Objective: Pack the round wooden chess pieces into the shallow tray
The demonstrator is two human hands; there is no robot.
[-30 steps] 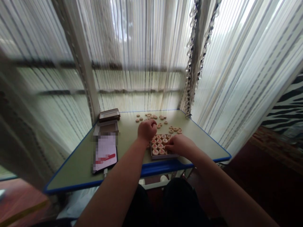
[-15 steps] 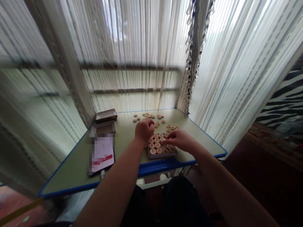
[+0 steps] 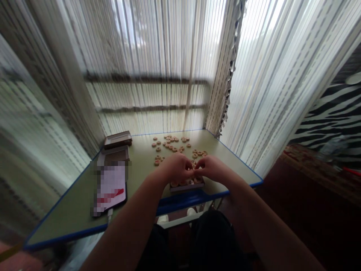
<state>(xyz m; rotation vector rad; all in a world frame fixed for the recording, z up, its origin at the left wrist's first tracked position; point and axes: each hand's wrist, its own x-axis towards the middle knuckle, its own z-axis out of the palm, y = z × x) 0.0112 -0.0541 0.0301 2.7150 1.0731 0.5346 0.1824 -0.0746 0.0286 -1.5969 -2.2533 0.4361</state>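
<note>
The left hand point(image 3: 177, 168) has now joined the right hand point(image 3: 212, 167) above the box point(image 3: 186, 187); both, curled, work together, their grip I cannot tell. Loose pieces point(image 3: 175, 149) lie beyond, towards eleven o'clock.

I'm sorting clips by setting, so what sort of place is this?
Probably a room in a home: stringy curtains hang behind a blue-edged table, round game pieces are scattered on it, and zebra print shows at the right.

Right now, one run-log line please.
left hand: over box; right hand: over box, close to left hand; grip: unclear; round pieces: some in box, others loose on table
</note>
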